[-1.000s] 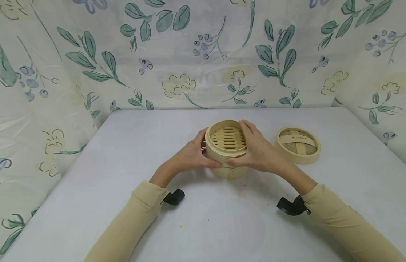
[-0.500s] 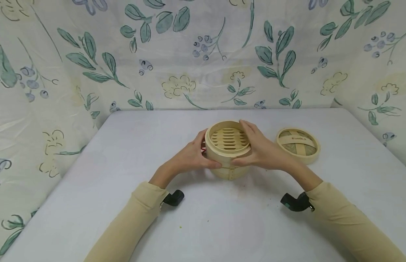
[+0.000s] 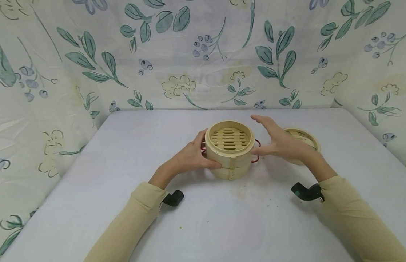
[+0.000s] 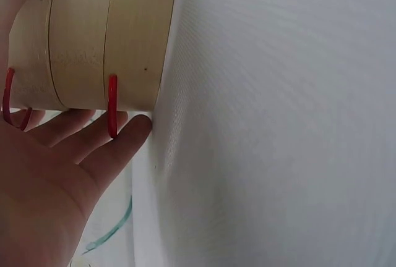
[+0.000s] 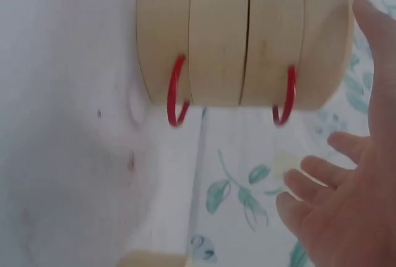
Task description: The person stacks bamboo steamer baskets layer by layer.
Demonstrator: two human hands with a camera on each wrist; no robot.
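Two stacked round bamboo steamer baskets [image 3: 235, 162] stand on the white table, slatted floor visible in the upper one. My left hand [image 3: 191, 156] grips the stack's left side, thumb across the front and fingers behind. In the left wrist view, its fingers extend past the red handles [image 4: 112, 106] along the bamboo wall [image 4: 77, 44]. To the right of the stack, my right hand [image 3: 283, 143] is spread and holds nothing. The right wrist view shows that hand [image 5: 346, 199] apart from the wall [image 5: 216, 38] and its red loop handles [image 5: 174, 94].
Partly behind my right hand lies the round bamboo lid [image 3: 312, 142] on the table [image 3: 150, 233]. Small specks dot the tabletop near the stack. Leaf-patterned cloth [image 3: 209, 83] hangs behind and at both sides. A black wrist camera sits below each sleeve cuff.
My right hand has let go of the steamer and moved right, uncovering its right side and red handle. It now covers part of the lid. My left hand has stayed in place.
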